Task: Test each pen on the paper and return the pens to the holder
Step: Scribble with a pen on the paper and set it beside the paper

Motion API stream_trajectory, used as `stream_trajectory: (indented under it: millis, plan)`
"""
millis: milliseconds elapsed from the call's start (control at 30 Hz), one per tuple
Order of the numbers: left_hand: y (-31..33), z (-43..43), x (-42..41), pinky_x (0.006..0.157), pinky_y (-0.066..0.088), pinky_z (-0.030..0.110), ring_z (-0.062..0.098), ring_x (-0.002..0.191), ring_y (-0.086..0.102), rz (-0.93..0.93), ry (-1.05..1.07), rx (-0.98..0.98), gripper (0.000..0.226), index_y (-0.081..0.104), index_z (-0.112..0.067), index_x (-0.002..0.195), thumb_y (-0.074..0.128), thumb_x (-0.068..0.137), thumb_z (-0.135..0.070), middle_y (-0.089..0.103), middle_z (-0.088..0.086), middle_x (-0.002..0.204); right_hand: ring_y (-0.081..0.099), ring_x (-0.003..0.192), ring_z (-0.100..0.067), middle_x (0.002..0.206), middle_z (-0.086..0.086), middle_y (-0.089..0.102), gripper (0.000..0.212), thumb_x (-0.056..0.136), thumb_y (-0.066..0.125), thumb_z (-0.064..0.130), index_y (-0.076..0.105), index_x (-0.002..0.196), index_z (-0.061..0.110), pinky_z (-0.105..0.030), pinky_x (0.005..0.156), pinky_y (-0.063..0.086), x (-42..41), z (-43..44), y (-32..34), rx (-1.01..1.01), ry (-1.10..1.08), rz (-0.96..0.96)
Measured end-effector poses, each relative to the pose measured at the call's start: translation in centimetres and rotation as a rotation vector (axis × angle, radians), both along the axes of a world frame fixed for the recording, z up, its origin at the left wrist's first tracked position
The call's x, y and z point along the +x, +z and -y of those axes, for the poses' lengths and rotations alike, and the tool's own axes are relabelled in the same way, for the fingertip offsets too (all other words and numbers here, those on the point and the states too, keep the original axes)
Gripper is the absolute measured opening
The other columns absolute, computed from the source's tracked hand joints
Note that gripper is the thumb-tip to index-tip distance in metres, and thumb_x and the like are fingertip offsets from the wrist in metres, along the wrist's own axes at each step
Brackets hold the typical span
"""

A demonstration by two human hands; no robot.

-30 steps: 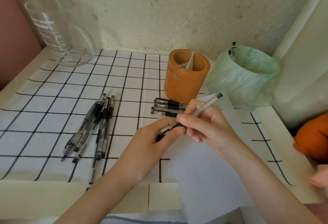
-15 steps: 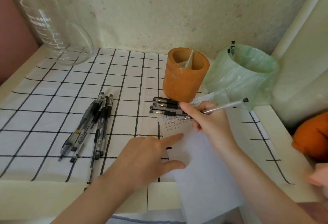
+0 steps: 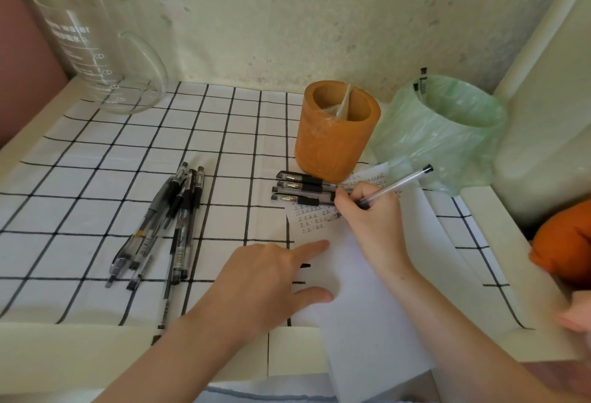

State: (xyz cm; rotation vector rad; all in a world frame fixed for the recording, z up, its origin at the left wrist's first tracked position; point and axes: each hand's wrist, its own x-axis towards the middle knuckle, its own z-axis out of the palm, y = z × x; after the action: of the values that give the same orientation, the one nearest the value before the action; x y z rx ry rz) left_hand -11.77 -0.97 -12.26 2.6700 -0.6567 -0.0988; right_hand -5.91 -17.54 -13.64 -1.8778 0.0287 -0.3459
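My right hand [image 3: 371, 220] grips a clear pen [image 3: 399, 183], tip down on the white paper [image 3: 367, 306] where rows of small marks are written. My left hand [image 3: 265, 281] lies flat with fingers spread, index and thumb pressing the paper's left edge. Under it a small black piece, perhaps the pen's cap, peeks out. Three capped pens [image 3: 297, 186] lie side by side just left of my right hand. A bundle of several black pens [image 3: 166, 220] lies further left on the checked cloth. The orange pen holder [image 3: 335, 134] stands behind the paper.
A glass measuring jug [image 3: 96, 51] stands at the back left. A bin lined with a green bag [image 3: 444, 134], pens sticking out of it, is right of the holder. An orange object [image 3: 566, 242] sits at the right edge. The wall is close behind.
My hands were together pulling the cap off the pen. Since then my left hand went down flat on the paper, and my right hand brought the pen tip to the written marks.
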Motion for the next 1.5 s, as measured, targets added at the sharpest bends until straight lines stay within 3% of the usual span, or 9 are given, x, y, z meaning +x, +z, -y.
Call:
stream_trajectory:
  millis: [567,1033,1300,1500]
  plan:
    - [-0.09,0.04,0.17,0.072,0.038,0.021,0.011,0.091,0.059,-0.024,0.016,-0.005,0.066,0.021,-0.050,0.139,0.043,0.080,-0.069,0.063,-0.007,0.089,0.030,0.046,-0.005,0.042,0.011,0.034,0.045,0.085,0.063,0.003,0.038,0.050,0.017,-0.014,0.047,0.025,0.04,-0.11,-0.25,-0.069,0.059,0.044]
    - [0.06,-0.12,0.19,0.070,0.037,0.019,0.009,0.088,0.058,-0.029,0.021,-0.035,0.065,0.023,-0.050,0.139,0.045,0.080,-0.068,0.045,-0.009,0.071,0.030,0.045,-0.003,0.041,0.011,0.035,0.046,0.085,0.062,0.002,0.036,0.051,0.018,-0.013,0.047,0.025,0.03,-0.07,-0.24,-0.052,0.048,0.047]
    - [0.12,-0.07,0.16,0.074,0.040,0.020,0.009,0.089,0.058,-0.008,0.008,-0.024,0.066,0.023,-0.049,0.139,0.044,0.080,-0.068,0.059,-0.008,0.084,0.029,0.046,-0.004,0.042,0.011,0.033,0.045,0.083,0.062,0.000,0.036,0.051,0.017,-0.013,0.047,0.025,-0.01,-0.13,-0.21,-0.066,0.060,0.048]
    - [0.14,-0.13,0.18,0.071,0.038,0.019,0.007,0.086,0.057,-0.014,0.001,-0.019,0.066,0.023,-0.049,0.139,0.043,0.080,-0.069,0.046,-0.012,0.072,0.030,0.044,-0.004,0.041,0.011,0.034,0.045,0.082,0.061,-0.001,0.035,0.050,0.018,-0.012,0.046,0.024,-0.12,-0.09,-0.07,-0.080,0.066,0.042]
